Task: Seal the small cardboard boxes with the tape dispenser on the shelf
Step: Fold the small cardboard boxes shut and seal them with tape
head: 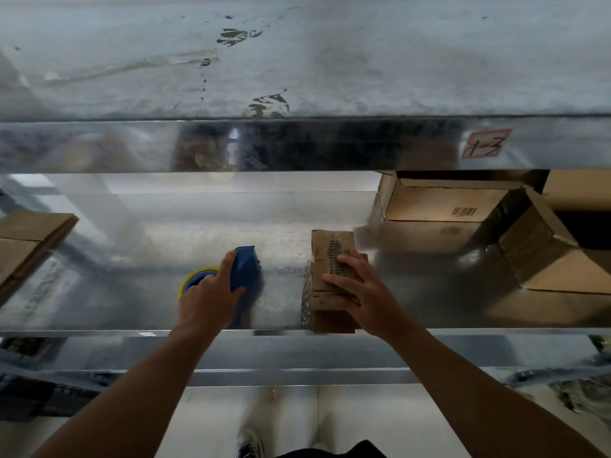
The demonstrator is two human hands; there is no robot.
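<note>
A view from above looks down a person's two bare forearms as they reach onto a shiny metal shelf [148, 233].

The left grip [206, 295] is closed round the handle of a blue tape dispenser [248, 266]. Its fingers wrap the handle and the forefinger lies along the top. The dispenser sits on the shelf near the front edge, left of centre. Its yellow-rimmed tape roll [195, 279] shows just left of the knuckles.

The right grip [360, 285] lies on top of a small cardboard box [332, 241]. Its fingers are spread and only lightly bent, pressing down on the lid rather than closing round it. The box stands near the front edge of the shelf, right of the dispenser and apart from it. Dark print runs down the box top. More brown card [332, 322] shows beneath it at the shelf edge; whether that is a second box I cannot tell.

Further right on the same shelf stand two larger open cartons: one [443, 206] with a barcode at the back, and another [555, 259] tilted nearer the front. Flattened cardboard [29, 239] lies at the far left. Above, the front lip of an upper shelf [297, 61] carries a red-edged label [486, 143] reading "1-3". Below, a pale floor and one shoe [249, 441] show, blurred.
</note>
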